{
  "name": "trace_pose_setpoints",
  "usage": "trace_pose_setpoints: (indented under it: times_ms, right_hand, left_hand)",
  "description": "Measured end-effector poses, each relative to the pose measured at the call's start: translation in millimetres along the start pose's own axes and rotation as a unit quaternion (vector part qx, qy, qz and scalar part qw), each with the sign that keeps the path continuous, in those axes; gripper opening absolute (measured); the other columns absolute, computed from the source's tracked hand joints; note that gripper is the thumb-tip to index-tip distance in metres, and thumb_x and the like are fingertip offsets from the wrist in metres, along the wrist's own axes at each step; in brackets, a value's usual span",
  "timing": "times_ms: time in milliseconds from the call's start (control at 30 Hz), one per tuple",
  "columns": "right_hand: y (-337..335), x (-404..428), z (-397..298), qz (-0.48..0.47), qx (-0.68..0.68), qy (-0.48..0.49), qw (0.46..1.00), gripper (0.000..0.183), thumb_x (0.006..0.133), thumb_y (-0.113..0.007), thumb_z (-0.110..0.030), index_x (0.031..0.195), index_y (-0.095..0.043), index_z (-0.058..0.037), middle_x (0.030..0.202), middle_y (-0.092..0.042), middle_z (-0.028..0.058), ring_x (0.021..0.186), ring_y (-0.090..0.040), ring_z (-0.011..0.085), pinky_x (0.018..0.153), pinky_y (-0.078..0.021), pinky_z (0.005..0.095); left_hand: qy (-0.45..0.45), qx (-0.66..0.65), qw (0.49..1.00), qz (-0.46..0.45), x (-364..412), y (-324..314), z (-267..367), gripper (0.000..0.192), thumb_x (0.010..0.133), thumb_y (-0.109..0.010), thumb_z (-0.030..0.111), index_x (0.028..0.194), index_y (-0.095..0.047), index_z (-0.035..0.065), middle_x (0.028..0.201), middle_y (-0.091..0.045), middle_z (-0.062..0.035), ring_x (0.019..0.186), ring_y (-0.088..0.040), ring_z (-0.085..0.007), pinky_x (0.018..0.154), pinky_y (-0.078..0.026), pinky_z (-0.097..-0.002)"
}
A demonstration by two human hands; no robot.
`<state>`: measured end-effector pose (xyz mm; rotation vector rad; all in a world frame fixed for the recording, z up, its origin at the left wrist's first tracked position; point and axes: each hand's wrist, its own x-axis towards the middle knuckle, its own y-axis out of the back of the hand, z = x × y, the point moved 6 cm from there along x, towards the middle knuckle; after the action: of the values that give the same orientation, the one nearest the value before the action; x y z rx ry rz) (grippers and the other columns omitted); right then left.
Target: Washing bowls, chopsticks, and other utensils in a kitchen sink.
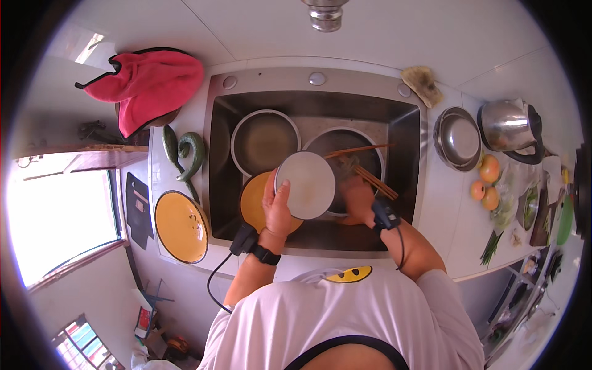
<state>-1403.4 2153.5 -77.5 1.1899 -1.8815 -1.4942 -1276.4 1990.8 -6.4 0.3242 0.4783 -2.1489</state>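
My left hand (277, 203) grips the rim of a round white bowl (311, 185), its thumb lying over the near edge. The bowl is held above the sink, over parts of two larger vessels. My right hand (357, 196) is blurred beside it, above a round metal basin (319, 134); whether its fingers hold anything cannot be made out. A greyish, indistinct clump (348, 165) shows just beyond those fingers. Several wooden chopsticks (377, 180) lie across the basin near the right hand, with a single chopstick (360, 150) farther back.
Inside the stainless steel sink (314, 245) are a round pan of cloudy liquid (265, 141) and a yellow basin (254, 199). At left lie cucumbers (194, 152), another yellow basin (180, 226) and a red cloth (148, 83). Metal bowls (459, 138), a kettle (506, 125) and tomatoes (489, 169) occupy the right counter.
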Motion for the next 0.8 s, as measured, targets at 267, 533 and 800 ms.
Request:
trace_pose_setpoints:
  times_ms: [267, 533, 800]
  right_hand:
    - [-10.7, 7.8, 44.9, 0.005, 0.152, 0.002, 0.988, 0.026, 0.067, -0.054, 0.003, 0.090, -0.064, -0.0044, 0.091, -0.058, 0.0144, 0.087, -0.055, 0.0360, 0.075, -0.0469, 0.0405]
    - [99.3, 8.0, -2.1, 0.144, 0.315, 0.058, 0.936, 0.024, 0.069, -0.055, 0.008, 0.089, -0.061, -0.0013, 0.090, -0.057, 0.0142, 0.082, -0.058, 0.0321, 0.075, -0.0475, 0.0352]
    - [101.6, 29.4, -22.6, 0.198, 0.274, 0.109, 0.935, 0.028, 0.067, -0.070, -0.003, 0.092, -0.056, -0.0004, 0.094, -0.058, 0.0138, 0.084, -0.059, 0.0310, 0.071, -0.0476, 0.0352]
  left_hand:
    - [0.072, -0.089, 0.993, -0.008, -6.1, -1.1, -15.8, 0.038, 0.090, -0.053, 0.015, 0.125, -0.048, 0.0023, 0.115, -0.055, -0.0055, 0.105, -0.051, -0.0161, 0.091, -0.041, -0.0289]
    - [0.069, 0.052, 0.995, -0.050, -2.9, -11.1, -29.0, 0.050, 0.078, -0.059, 0.004, 0.126, -0.046, -0.0023, 0.112, -0.057, -0.0092, 0.100, -0.054, -0.0171, 0.086, -0.044, -0.0286]
    - [0.086, 0.087, 0.986, -0.116, -17.6, -38.4, -30.2, 0.055, 0.075, -0.058, 0.002, 0.128, -0.043, -0.0045, 0.110, -0.057, -0.0097, 0.099, -0.053, -0.0156, 0.084, -0.044, -0.0269]
